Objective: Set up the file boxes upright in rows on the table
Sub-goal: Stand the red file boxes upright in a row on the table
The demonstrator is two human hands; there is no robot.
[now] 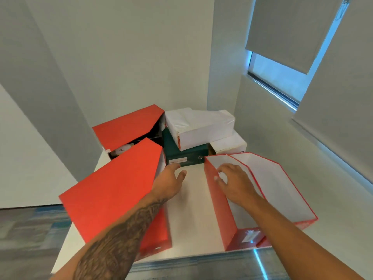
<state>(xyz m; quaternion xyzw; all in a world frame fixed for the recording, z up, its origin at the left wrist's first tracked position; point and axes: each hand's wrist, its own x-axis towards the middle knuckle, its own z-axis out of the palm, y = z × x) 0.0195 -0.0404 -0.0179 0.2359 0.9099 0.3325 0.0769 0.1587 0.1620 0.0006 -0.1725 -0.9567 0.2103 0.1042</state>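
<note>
**White corner, red file boxes on a pale tabletop**

Pale walls meet in a corner behind a white tabletop (193, 199), with a half-drawn roller blind (286, 31) over a window at upper right; grey floor shows at lower left.

At far left a red file box (129, 126) stands at the back, its open side showing dark contents; nearer and just in front of it a second red file box (113, 190) stands upright at the tabletop's left edge; the tattooed left forearm crosses its lower corner. The left hand (170, 178) reaches forward beside that box with fingers spread and loose, gripping nothing, its fingertips close to a dark green box (187, 156) lying flat at the centre back; whether they touch it cannot be told. White boxes (201, 126) are stacked on and beside the green one.

To the right, two red file boxes (268, 190) with white interiors stand side by side, touching, open tops up; the right hand (232, 182) curls its fingers over the top edge of the nearer-left one, grasping its wall.
</note>
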